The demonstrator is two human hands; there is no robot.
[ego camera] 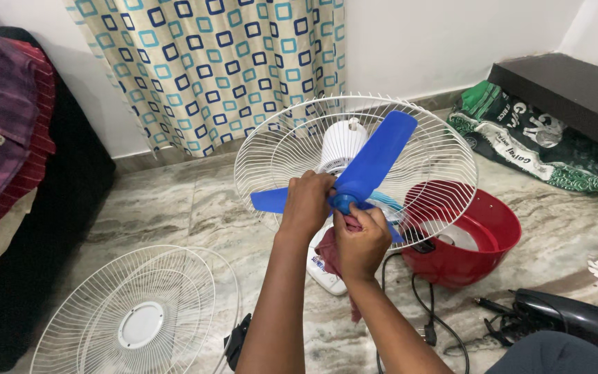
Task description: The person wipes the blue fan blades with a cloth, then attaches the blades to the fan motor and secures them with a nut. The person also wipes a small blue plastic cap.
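My left hand (307, 201) is closed over the hub side of the blue fan blade (372, 161), which sits on the motor inside the white rear guard (444, 149) on the marble floor. My right hand (361, 239) pinches a reddish cloth (327, 255) against the hub. The plastic blade feels light, thin, likely flexible and slick, so I judge the thick hub the safest hold.
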